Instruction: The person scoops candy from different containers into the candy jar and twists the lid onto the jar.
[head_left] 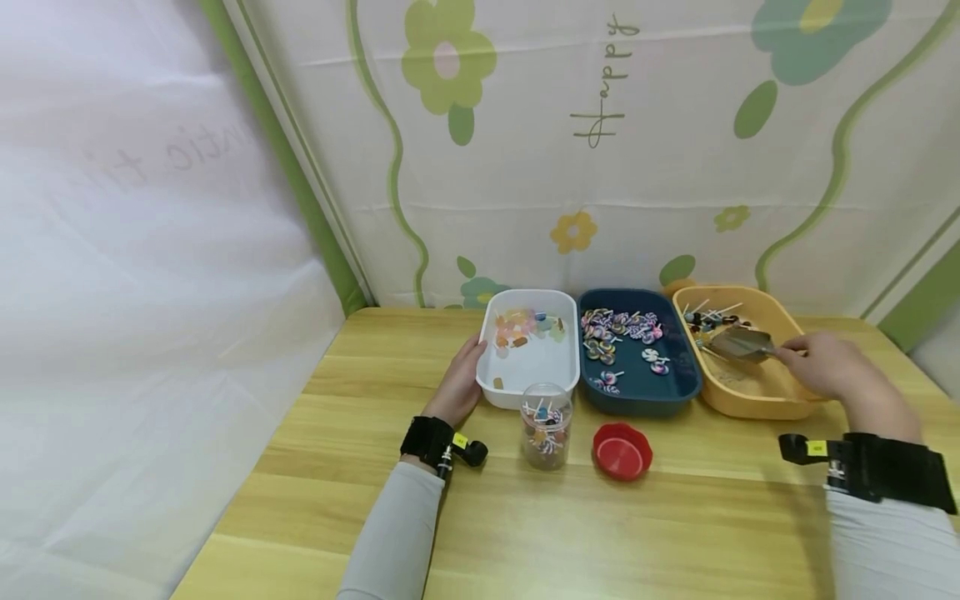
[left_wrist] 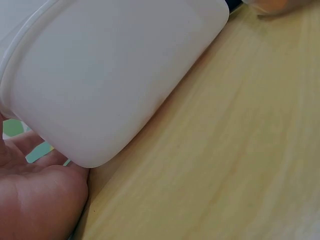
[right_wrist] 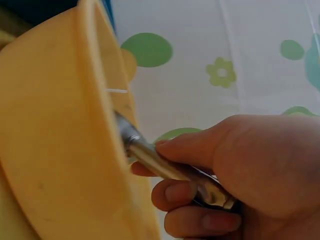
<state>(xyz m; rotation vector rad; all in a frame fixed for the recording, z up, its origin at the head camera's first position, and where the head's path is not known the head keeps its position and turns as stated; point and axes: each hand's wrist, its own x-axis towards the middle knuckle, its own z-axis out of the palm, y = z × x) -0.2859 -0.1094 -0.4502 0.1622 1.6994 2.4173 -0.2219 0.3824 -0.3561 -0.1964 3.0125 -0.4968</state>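
Metal scoop [head_left: 738, 342] in yellow bin [head_left: 757, 406], long axis roughly nine-to-three, blade toward nine o'clock, handle grasped by right hand [head_left: 825, 364]; left hand [head_left: 459, 385] gripping white bin [head_left: 528, 364], pastel pieces [head_left: 516, 321] inside; blue bin [head_left: 637, 381] between, holding swirled lollipops [head_left: 600, 329]; filled clear jar [head_left: 546, 457] at white bin's six.

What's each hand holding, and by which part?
The right hand grips the metal scoop by its handle; the left hand holds the white tray by its left side.
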